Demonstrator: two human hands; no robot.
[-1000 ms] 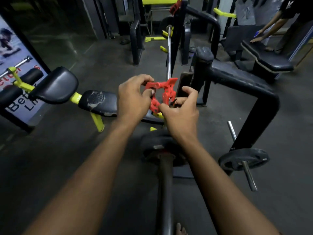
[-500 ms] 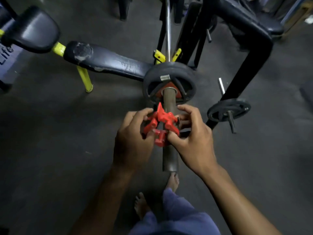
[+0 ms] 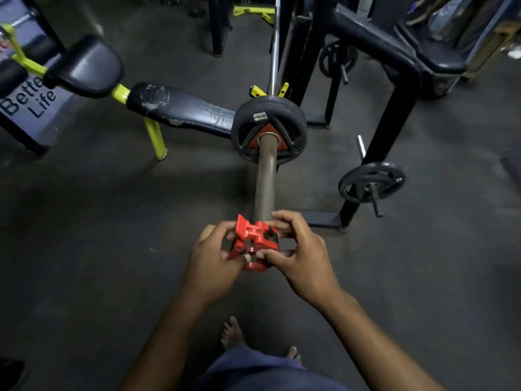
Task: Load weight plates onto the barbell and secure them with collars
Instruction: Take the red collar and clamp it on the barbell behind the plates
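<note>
- Right now both hands meet at the near end of the barbell sleeve (image 3: 264,179), and between them sits a red clamp collar (image 3: 253,244).
- Left hand (image 3: 214,263) grips the collar from its left side, fingers curled closed around it, thumb pressed on the lower front.
- Right hand (image 3: 303,256) pinches it from the right: index finger stretches across the top edge, thumb tip lands on the collar's face, the other fingers bend in behind.
- Collar is right at the tip of the sleeve; whether it is on the sleeve or just in front of its end, I cannot tell, since the hands and collar hide the end.
- Farther up the sleeve, well apart from the collar, one black weight plate (image 3: 269,131) with a red triangular hub sits pushed to the inner end, bare sleeve showing between plate and collar.
- Thin chrome bar shaft (image 3: 274,52) runs away from the plate toward the top edge.
- Left of the plate, a worn black bench pad (image 3: 180,110) on yellow legs lies across the floor.
- Right of the sleeve, a smaller black plate (image 3: 371,182) hangs on a storage peg of the black rack frame (image 3: 394,108).
- Two bare feet stand on the dark floor (image 3: 84,249) below the hands.
</note>
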